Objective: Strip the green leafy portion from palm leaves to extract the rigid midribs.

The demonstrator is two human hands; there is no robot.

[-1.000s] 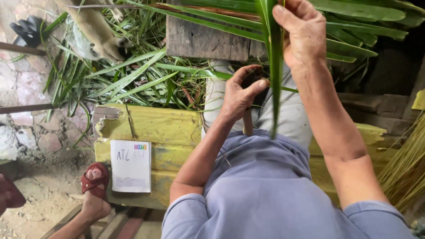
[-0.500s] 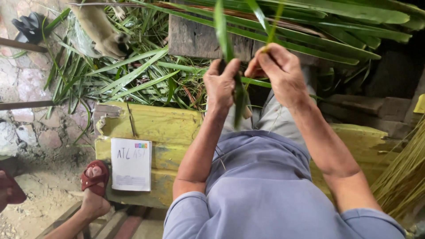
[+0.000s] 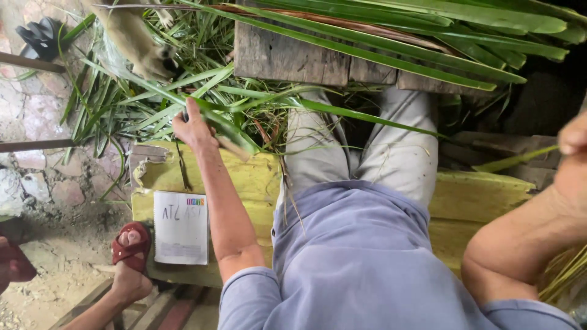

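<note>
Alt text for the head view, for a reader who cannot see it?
Seated on a yellow bench, a person's left hand grips a long green leaf out to the side, while the right hand pinches a thin strip. A notebook lies on the bench.

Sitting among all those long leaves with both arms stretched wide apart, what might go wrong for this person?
The left hand grips a long green leaf together with a wooden handle, possibly a knife; a slip could nick the fingers. The animal stands close to the leaf pile and might get in the way. The notebook at the yellow bench edge could be knocked off.
</note>
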